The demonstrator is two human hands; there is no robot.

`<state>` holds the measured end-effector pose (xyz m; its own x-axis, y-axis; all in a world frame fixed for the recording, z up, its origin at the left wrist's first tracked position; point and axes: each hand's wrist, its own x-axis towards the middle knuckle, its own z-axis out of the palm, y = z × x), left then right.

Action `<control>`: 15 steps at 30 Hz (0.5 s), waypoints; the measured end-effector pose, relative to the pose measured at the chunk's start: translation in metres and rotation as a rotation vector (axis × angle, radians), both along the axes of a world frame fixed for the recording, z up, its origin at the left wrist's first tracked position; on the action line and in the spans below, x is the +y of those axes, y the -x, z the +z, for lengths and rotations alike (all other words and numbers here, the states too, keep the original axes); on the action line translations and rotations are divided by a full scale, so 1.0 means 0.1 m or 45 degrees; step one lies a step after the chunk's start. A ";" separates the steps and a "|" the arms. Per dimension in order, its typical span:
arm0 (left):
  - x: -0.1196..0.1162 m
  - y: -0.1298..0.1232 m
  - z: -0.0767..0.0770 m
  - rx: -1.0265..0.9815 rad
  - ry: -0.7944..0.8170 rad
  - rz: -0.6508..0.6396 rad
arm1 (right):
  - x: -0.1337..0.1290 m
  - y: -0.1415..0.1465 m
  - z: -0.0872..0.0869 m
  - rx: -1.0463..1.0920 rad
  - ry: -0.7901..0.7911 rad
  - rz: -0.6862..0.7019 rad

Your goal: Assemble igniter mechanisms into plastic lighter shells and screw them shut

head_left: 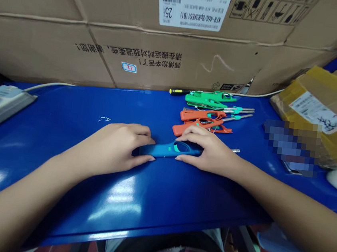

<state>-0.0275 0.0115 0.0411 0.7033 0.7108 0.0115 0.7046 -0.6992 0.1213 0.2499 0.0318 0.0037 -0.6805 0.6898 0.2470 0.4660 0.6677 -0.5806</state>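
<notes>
Blue lighter, frame centre, clasped by left hand and right hand; taped carton, right of frame, contents hidden.

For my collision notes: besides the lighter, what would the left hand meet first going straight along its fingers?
Probably the right hand, at the same blue lighter, though depth is unclear.

The left hand holds the handle end of a blue lighter over the table; the right hand holds it near the metal tip. Beyond lie orange lighter pieces and green lighter pieces (a yellow-and-black screwdriver just beside).
</notes>
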 end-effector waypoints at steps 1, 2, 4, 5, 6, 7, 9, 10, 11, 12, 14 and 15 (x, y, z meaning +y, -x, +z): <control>0.00 0.00 0.00 -0.003 0.011 0.011 | 0.00 0.00 0.00 -0.004 -0.002 -0.002; -0.01 -0.01 0.00 -0.003 0.022 0.021 | 0.00 0.00 0.00 -0.007 -0.004 -0.005; -0.01 -0.02 0.00 -0.002 0.044 0.033 | 0.01 0.00 -0.01 -0.006 -0.012 -0.012; -0.02 -0.02 0.01 0.000 0.051 0.037 | 0.00 0.00 -0.01 -0.005 -0.015 -0.017; -0.02 -0.02 0.01 0.000 0.055 0.038 | 0.00 0.00 -0.01 -0.005 -0.015 -0.021; -0.03 -0.02 0.01 0.000 0.055 0.038 | 0.00 0.00 -0.02 -0.004 -0.015 -0.027; -0.04 -0.03 0.01 0.004 0.046 0.038 | 0.00 0.00 -0.02 -0.002 -0.006 -0.034; -0.04 -0.03 0.01 0.010 0.039 0.038 | 0.00 0.01 -0.02 0.001 0.001 -0.036; -0.05 -0.03 0.01 0.016 0.033 0.035 | 0.00 0.01 -0.02 0.006 0.008 -0.038; -0.05 -0.03 0.00 0.023 0.024 0.033 | -0.01 0.01 -0.02 0.015 0.016 -0.039; -0.07 -0.04 -0.01 0.035 0.001 0.029 | -0.01 0.01 -0.02 0.030 0.041 -0.041; -0.07 -0.04 -0.02 0.035 -0.011 0.026 | -0.01 0.01 -0.02 0.034 0.059 -0.042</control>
